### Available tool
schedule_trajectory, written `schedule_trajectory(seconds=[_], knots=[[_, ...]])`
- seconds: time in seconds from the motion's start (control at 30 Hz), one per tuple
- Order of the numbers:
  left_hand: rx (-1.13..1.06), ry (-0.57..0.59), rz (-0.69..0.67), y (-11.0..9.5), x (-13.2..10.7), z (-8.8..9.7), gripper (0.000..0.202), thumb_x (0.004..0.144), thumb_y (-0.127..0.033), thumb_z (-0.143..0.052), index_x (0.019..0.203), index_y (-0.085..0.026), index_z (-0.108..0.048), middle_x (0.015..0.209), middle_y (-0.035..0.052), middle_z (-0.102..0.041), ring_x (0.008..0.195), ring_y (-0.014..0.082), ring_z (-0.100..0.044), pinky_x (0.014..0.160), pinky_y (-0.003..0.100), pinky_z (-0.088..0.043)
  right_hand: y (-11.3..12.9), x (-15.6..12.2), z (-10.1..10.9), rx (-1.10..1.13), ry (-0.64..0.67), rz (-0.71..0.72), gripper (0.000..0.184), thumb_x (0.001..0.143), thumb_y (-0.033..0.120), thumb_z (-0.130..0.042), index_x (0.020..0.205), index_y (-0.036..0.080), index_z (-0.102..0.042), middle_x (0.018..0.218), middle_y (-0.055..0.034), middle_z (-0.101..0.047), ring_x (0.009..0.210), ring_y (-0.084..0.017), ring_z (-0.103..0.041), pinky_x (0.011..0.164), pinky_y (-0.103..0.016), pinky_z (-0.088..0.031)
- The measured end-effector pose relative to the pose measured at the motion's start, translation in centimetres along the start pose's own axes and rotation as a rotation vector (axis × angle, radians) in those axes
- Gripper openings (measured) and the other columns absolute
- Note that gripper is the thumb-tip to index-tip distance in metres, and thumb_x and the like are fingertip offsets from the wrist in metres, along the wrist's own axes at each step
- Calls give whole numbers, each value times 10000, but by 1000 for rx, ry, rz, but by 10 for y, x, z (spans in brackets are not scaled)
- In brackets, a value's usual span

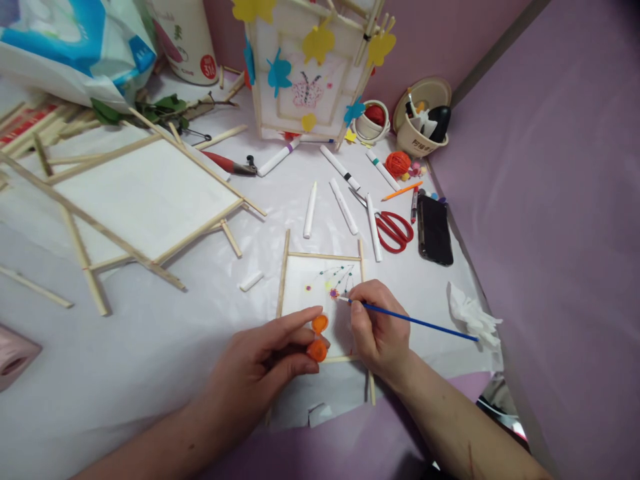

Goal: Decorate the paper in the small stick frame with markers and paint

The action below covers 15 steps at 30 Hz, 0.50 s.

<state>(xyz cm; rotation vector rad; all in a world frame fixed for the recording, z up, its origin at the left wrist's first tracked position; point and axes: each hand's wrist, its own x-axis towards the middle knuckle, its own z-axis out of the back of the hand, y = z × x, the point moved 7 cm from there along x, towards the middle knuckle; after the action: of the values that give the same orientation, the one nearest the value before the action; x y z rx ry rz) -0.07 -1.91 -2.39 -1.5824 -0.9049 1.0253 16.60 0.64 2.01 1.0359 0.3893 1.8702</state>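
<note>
My right hand (377, 327) pinches a thin blue paintbrush (425, 323); its tip touches a small coloured flower on a white paper panel (315, 283) framed with wooden sticks. My left hand (270, 363) is closed on a small orange paint pot (317, 349) with its orange lid flipped open, resting on the panel's lower edge. Thin painted stems with dots fan out above the brush tip.
White markers (310, 210), red scissors (395, 230), a black phone (434, 230), an orange pencil and a crumpled tissue (473, 317) lie around. A larger stick frame (145, 200) lies at left. A decorated paper lantern (310, 73) and cups stand at the back.
</note>
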Motion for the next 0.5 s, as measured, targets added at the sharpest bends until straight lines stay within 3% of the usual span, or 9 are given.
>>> schedule_trajectory(seconds=[0.5], knots=[[50, -1, 8, -1, -1, 1, 481, 826, -123, -664, 1245, -358, -666, 904, -70, -768, 783, 102, -713, 752, 164, -572, 0, -1, -3, -36, 54, 26, 123, 867, 92, -470, 886, 200, -525, 761, -27, -562, 707, -174, -532, 647, -341, -436]])
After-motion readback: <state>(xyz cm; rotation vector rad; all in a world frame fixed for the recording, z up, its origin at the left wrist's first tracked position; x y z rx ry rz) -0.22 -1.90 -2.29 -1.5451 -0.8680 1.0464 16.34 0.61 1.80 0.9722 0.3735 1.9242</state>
